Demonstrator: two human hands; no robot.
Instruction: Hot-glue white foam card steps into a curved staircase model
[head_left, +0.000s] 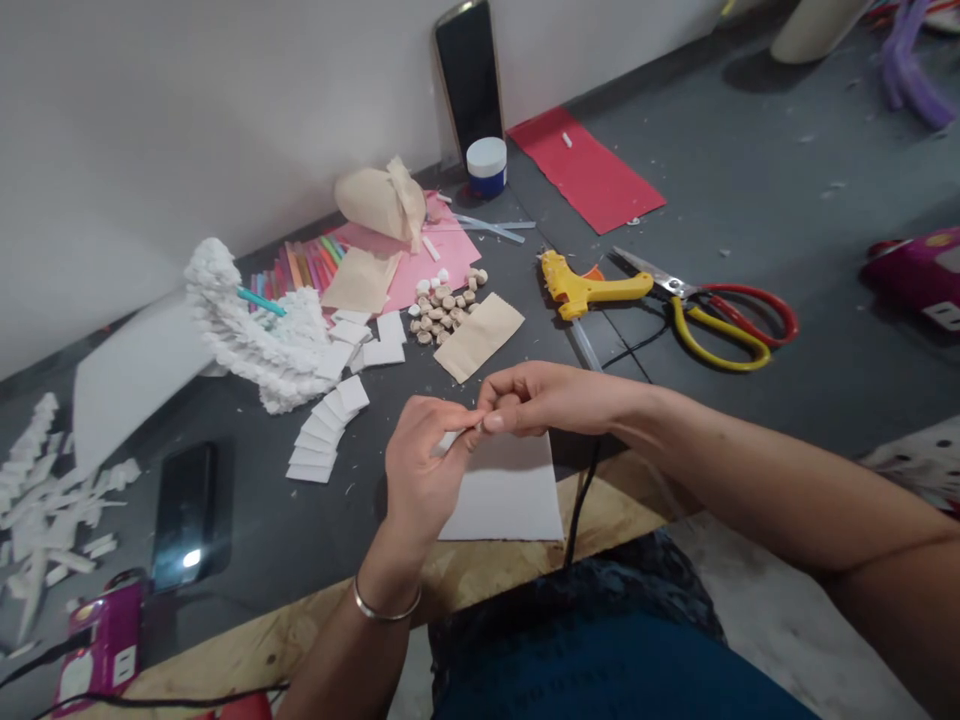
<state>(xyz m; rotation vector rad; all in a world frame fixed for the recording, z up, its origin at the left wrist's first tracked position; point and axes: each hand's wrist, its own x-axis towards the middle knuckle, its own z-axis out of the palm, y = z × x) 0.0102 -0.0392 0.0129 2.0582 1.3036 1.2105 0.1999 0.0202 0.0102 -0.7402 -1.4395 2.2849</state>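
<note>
My left hand (pixel 424 470) and my right hand (pixel 540 398) meet above a white sheet of paper (pixel 510 490) on the dark floor. Both pinch a small white paper piece (pixel 450 440) between thumb and fingers. A silver bangle (pixel 386 608) circles my left wrist. Just left of my hands lies a fanned row of small white paper squares (pixel 324 430). Beyond them sits a white fluffy paper-petal piece (pixel 255 335).
A yellow glue gun (pixel 589 287) and red-and-yellow scissors (pixel 712 310) lie to the right. Small rolled beige pieces (pixel 442 310), a brown paper slip (pixel 480 335), pink paper (pixel 427 255), a glue jar (pixel 487 165), red sheet (pixel 585 170) and two phones (pixel 184 515) surround the spot.
</note>
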